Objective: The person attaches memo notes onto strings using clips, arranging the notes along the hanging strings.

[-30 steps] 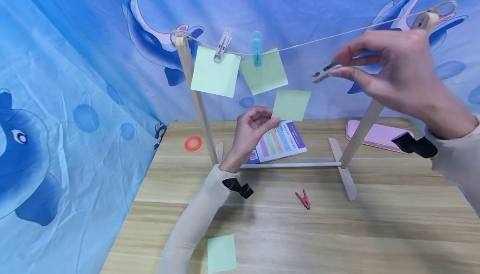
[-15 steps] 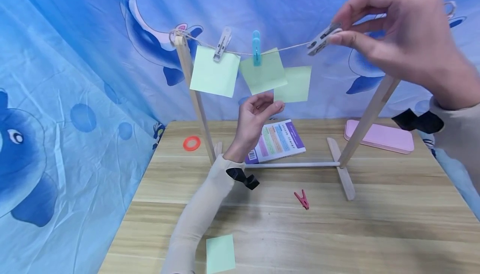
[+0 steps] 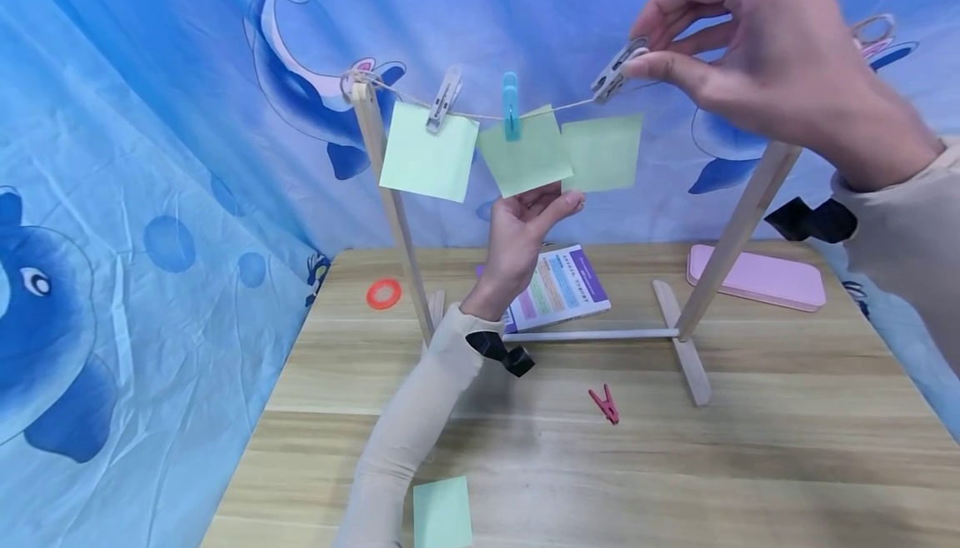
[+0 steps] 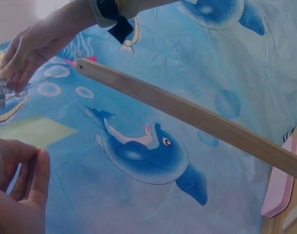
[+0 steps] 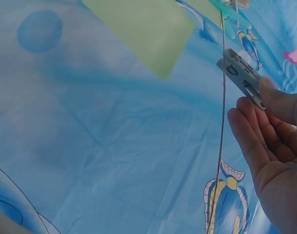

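Note:
My left hand (image 3: 525, 235) pinches a pale green sticky note (image 3: 606, 152) by its lower left corner, just under the string (image 3: 566, 106). In my right hand (image 3: 757, 56) a grey clothespin (image 3: 617, 71) is pinched between thumb and fingers, its tip right at the string; the right wrist view shows that clothespin (image 5: 243, 78) overlapping the line. Left of the held note, two green notes hang: one note (image 3: 429, 156) under a grey clothespin (image 3: 444, 99), the other note (image 3: 525, 160) under a turquoise clothespin (image 3: 512, 106).
The string runs between two wooden posts (image 3: 738, 239) joined low down by a white rod (image 3: 592, 335). On the table lie a pink clothespin (image 3: 605, 405), another green note (image 3: 442, 513), a book (image 3: 566, 285), an orange ring (image 3: 383, 294) and a pink case (image 3: 757, 277).
The left hand has raised its note from well below the string to just under it. The right hand has brought the grey clothespin up and left onto the string.

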Tool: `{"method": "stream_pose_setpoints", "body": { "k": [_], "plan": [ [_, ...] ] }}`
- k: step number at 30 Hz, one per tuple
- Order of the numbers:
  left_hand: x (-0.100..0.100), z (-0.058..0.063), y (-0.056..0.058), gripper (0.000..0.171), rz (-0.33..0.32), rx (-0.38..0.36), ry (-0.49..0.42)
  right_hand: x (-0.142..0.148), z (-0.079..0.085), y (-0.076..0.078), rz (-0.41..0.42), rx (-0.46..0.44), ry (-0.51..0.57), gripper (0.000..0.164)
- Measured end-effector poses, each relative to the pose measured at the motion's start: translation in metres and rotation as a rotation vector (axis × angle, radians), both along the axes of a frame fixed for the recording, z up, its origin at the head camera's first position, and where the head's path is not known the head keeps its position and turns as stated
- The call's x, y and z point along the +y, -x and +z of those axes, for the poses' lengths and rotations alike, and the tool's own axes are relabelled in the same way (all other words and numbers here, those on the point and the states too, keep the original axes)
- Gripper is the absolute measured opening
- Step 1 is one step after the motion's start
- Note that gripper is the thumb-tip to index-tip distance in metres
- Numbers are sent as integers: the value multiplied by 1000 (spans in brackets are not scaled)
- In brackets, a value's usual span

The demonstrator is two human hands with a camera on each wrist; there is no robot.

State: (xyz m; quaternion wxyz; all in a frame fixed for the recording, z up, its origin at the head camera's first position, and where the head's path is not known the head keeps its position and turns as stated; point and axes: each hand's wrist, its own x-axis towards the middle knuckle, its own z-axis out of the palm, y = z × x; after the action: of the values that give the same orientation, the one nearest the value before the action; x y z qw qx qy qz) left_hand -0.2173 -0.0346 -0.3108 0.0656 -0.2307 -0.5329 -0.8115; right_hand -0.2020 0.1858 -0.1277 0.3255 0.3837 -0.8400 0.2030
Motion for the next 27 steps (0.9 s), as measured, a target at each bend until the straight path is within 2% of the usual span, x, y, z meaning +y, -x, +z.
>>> {"method": "stream_pose_setpoints", "body": {
  "k": [7,13,19,23,27],
  "plan": [
    [3,5,4,30,-32,35,-51,-2,0,3,-55,-51,-18,20],
    [3,8,6,40,-64,95,-96,-2,0,12,-50,-55,-40,22],
    [3,7,8,33,-63,60,-92,-1,2,20,-85,-102,-51,23],
    [2,9,7,28,-47,44,-87,-5,6,15,-72,-125,-74,22],
    [3,12,7,30,-60,35,-95,-9,9,10,-61,-119,-89,19]
  ]
}}
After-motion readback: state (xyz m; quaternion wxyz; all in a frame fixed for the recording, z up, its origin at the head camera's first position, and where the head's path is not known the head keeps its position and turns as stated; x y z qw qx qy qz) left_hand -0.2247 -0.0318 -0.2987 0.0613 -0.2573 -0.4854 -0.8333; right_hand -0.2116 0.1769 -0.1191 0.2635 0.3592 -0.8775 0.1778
